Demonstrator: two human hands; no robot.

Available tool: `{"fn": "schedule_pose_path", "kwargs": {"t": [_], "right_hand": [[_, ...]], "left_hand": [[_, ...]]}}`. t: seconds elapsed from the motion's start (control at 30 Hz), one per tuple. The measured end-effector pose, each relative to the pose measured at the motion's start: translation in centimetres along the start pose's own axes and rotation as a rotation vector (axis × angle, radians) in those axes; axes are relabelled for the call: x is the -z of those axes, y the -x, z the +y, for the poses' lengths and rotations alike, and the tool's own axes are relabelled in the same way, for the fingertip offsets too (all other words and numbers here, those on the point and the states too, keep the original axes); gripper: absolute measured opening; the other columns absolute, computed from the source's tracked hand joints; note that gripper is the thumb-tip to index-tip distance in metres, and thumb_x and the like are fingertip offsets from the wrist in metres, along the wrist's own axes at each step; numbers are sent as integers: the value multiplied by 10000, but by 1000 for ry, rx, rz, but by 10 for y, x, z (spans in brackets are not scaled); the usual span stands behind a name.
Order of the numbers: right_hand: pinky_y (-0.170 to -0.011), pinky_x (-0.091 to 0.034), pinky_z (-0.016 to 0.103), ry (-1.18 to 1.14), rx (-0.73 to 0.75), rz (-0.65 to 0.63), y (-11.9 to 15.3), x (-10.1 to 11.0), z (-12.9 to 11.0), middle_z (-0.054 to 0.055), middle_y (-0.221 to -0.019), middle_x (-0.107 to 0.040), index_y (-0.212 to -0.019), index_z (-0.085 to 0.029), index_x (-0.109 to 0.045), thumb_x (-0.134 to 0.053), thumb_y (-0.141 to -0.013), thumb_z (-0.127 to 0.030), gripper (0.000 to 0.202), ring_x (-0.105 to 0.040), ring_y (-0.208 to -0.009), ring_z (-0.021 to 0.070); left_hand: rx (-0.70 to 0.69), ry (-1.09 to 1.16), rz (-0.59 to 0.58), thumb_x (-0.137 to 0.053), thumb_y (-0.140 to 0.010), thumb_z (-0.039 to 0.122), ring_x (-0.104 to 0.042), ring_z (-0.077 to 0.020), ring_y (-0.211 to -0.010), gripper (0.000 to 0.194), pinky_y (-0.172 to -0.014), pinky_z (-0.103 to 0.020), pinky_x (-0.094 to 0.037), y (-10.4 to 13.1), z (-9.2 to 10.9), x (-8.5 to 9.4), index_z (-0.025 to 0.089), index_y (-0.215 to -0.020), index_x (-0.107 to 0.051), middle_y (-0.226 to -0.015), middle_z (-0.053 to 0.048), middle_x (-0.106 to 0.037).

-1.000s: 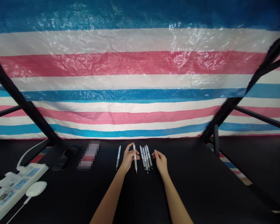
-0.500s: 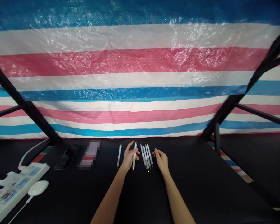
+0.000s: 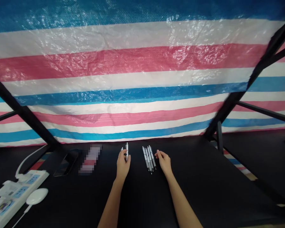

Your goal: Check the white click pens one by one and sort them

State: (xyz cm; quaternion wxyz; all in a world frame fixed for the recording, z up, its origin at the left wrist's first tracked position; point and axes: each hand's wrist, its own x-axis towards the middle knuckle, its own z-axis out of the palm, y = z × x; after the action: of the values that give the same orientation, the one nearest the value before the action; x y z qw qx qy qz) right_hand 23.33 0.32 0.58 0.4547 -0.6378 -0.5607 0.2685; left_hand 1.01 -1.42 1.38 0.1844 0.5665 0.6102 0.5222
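My left hand (image 3: 123, 162) is closed on a white pen (image 3: 127, 148), which stands out above the fingers. Just behind that hand, the tip of another white pen (image 3: 122, 148) shows; the rest of it is hidden. Several white and grey pens (image 3: 148, 158) lie side by side on the black table between my hands, their grey ends toward me. To the right of this group rests my right hand (image 3: 163, 161), its fingers curled in and touching no pen that I can see; whether anything small is inside them is hidden.
On the black table (image 3: 216, 183), a dark phone (image 3: 66, 163) and a blurred-out item (image 3: 90, 160) lie left. A white power strip (image 3: 19, 193) and white round charger (image 3: 37, 196) are nearer. Black frame bars (image 3: 239, 91) and a striped sheet (image 3: 133, 117) stand behind.
My left hand has moved left with its pen, away from the group and over to the lone pen. Its fingers have drawn together. My right hand stays almost where it was.
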Motion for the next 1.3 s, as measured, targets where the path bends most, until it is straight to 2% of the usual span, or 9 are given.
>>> {"fn": "schedule_pose_path", "kwargs": {"t": [0.1, 0.17, 0.27, 0.47, 0.67, 0.83, 1.0, 1.3], "right_hand": [[-592, -381, 261, -1, 9, 5, 1, 0, -1, 15, -582, -609, -603, -201, -620, -352, -825, -581, 515, -562, -592, 180], [-591, -382, 263, 3, 7, 8, 1, 0, -2, 17, -582, -611, -603, -204, -622, -352, -822, -588, 517, -565, -599, 186], [-603, -384, 269, 13, 3, -1, 1, 1, -3, 19, -592, -619, -616, -209, -627, -343, -823, -589, 518, -574, -624, 195], [-604, -383, 277, 38, -8, -14, 1, 1, -4, 23, -599, -630, -616, -215, -627, -328, -822, -603, 531, -577, -623, 201], [-660, -363, 286, 131, 60, -47, 3, 1, -6, 20, -591, -615, -625, -216, -614, -318, -837, -557, 498, -573, -644, 196], [-742, -318, 307, 298, 159, -26, 9, 0, -11, 4, -661, -616, -736, -220, -634, -407, -838, -477, 357, -558, -720, 187], [-746, -287, 318, 471, 211, -8, 14, -4, -13, 5, -732, -611, -861, -238, -659, -514, -792, -387, 219, -545, -781, 196], [-734, -276, 328, 556, 192, 15, 15, -2, -14, 15, -679, -602, -756, -225, -663, -505, -803, -316, 188, -539, -746, 197]], "left_hand": [[-109, -239, -4, -487, -790, 247, -572, -217, -763, 248, -752, -361, -433, -5, -9, 4, 182, -1011, -577, -877, -81, -629], [-124, -352, -9, -479, -795, 230, -561, -258, -859, 265, -793, -398, -418, -7, -14, 6, 185, -1031, -591, -933, -96, -644], [-149, -402, -11, -462, -800, 201, -534, -270, -921, 288, -820, -405, -417, -8, -20, 7, 188, -1048, -608, -973, -101, -637], [-167, -397, 31, -447, -790, 176, -523, -256, -922, 306, -834, -418, -436, -10, -27, 7, 184, -1018, -651, -997, -117, -566], [-172, -406, -14, -441, -807, 199, -516, -253, -906, 292, -820, -403, -448, -8, -25, 7, 177, -990, -669, -956, -111, -556], [-152, -421, -29, -430, -811, 187, -514, -248, -884, 294, -792, -382, -446, -6, -22, 9, 177, -992, -661, -947, -105, -568], [-102, -396, 2, -454, -777, 162, -529, -247, -874, 262, -787, -381, -443, -6, -22, 10, 186, -936, -662, -939, -91, -566], [-22, -329, 62, -509, -736, 193, -551, -253, -851, 202, -780, -397, -449, -10, -31, 9, 181, -858, -670, -894, -94, -552]]}}
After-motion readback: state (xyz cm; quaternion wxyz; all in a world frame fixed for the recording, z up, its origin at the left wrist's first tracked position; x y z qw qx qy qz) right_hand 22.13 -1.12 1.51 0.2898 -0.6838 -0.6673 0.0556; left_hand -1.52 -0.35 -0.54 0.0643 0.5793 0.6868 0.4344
